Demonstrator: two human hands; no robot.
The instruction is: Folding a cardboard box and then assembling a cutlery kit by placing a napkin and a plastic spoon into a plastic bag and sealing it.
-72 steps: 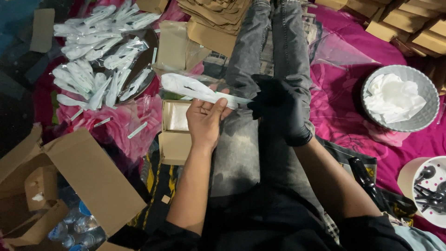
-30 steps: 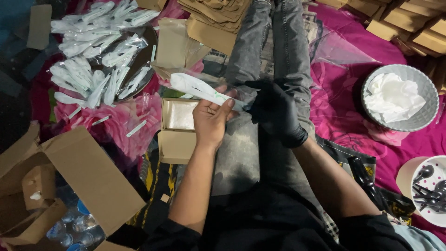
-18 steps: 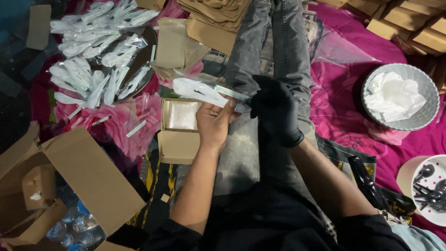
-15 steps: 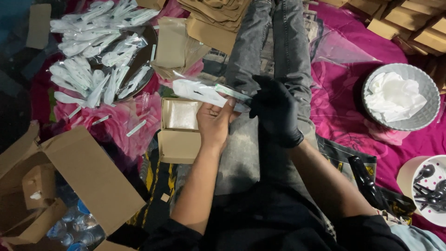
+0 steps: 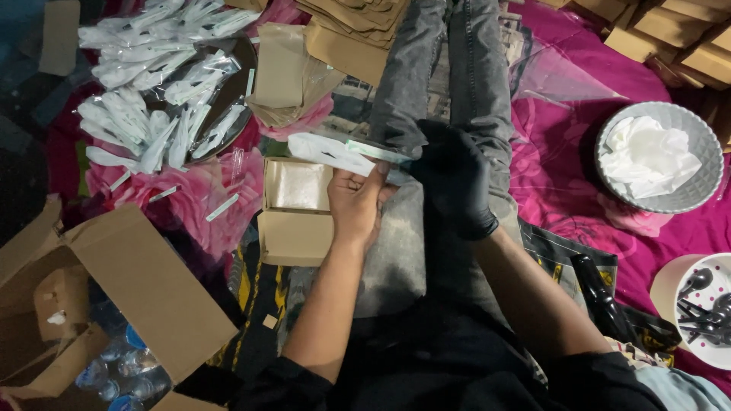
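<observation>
My bare left hand (image 5: 356, 204) and my black-gloved right hand (image 5: 455, 176) together hold a clear plastic packet with white cutlery (image 5: 335, 154) above my lap. The packet points left, over an open small cardboard box (image 5: 295, 207) that has a pale lining inside. My legs in grey jeans (image 5: 457, 68) stretch away from me.
A pile of wrapped white cutlery packets (image 5: 156, 91) lies at top left. Flat brown paper bags (image 5: 358, 23) are stacked at the top. At right stand a grey bowl of white tissues (image 5: 661, 158) and a tub of black spoons (image 5: 704, 304). A large open carton (image 5: 114, 289) sits at lower left.
Both hands have shifted the packet slightly up and left, over the small box. The rest looks unchanged.
</observation>
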